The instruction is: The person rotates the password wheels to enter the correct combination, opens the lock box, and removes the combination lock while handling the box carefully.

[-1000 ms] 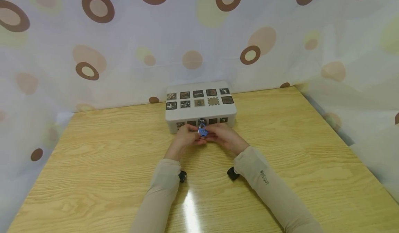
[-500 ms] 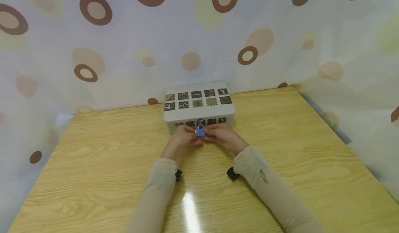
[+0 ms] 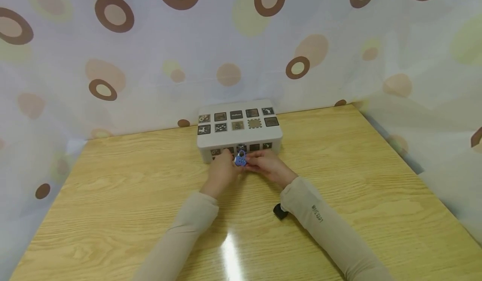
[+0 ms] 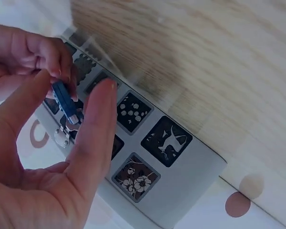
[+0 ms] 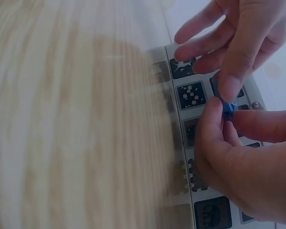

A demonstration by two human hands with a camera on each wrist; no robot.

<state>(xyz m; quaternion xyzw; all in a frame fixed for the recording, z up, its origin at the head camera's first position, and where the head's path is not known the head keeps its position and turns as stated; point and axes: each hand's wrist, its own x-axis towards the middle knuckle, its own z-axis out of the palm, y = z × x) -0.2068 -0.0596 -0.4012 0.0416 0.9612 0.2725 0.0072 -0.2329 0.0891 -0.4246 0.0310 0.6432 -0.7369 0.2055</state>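
Note:
A small blue padlock (image 3: 240,160) with a shackle at its top stands in front of the white box (image 3: 241,135), near the clasp on the box's front. My right hand (image 5: 248,162) pinches the padlock (image 5: 228,109) between thumb and fingers. My left hand (image 3: 222,170) is at the padlock's left side. In the left wrist view its fingers are nearly straight and spread apart from the thumb, whose tip is by the padlock (image 4: 64,102); whether it touches cannot be made out. A metal clasp (image 4: 62,137) shows beside the padlock.
The box, decorated with dark picture squares, stands on a wood-grain table (image 3: 124,197) close to the back. A white curtain (image 3: 150,30) with brown and yellow circles hangs behind and along the sides. A black wrist device (image 3: 280,211) shows under the right sleeve.
My left hand has turned and its fingers have loosened from the padlock; its wrist device is now hidden. The right hand keeps its grip. The head view has shifted slightly.

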